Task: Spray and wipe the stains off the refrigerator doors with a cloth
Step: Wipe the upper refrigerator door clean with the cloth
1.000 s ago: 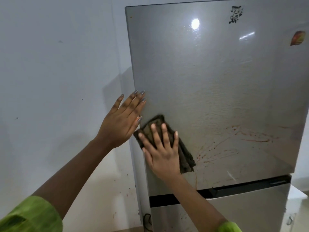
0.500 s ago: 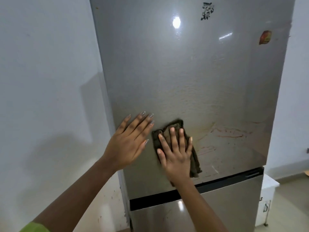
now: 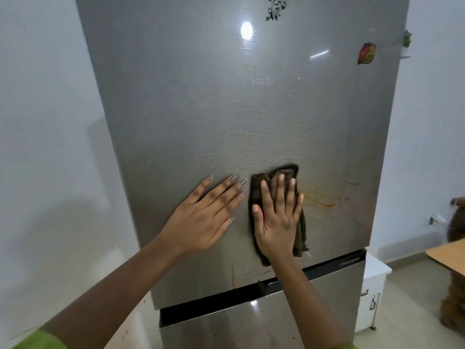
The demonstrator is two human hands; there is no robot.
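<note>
A tall silver refrigerator fills the view, its upper door (image 3: 226, 109) above a black gap and the lower door (image 3: 251, 323). My right hand (image 3: 276, 217) lies flat with straight fingers on a dark brown cloth (image 3: 300, 230), pressing it against the lower part of the upper door. My left hand (image 3: 206, 215) rests flat on the door just left of the cloth. Reddish-orange stains (image 3: 324, 200) streak the door right of the cloth, and a drip mark (image 3: 232, 275) runs down near the door's bottom edge.
A red sticker (image 3: 366, 53) and a black decal (image 3: 275, 8) sit high on the door. White walls flank the fridge. At the right stand a small white cabinet (image 3: 372, 293), a wooden table corner (image 3: 450, 255) and a brown object (image 3: 455, 273).
My right hand has slid the cloth to the right across the door, and the stains beside it look fainter. My left hand has shifted from the door's left edge onto its face.
</note>
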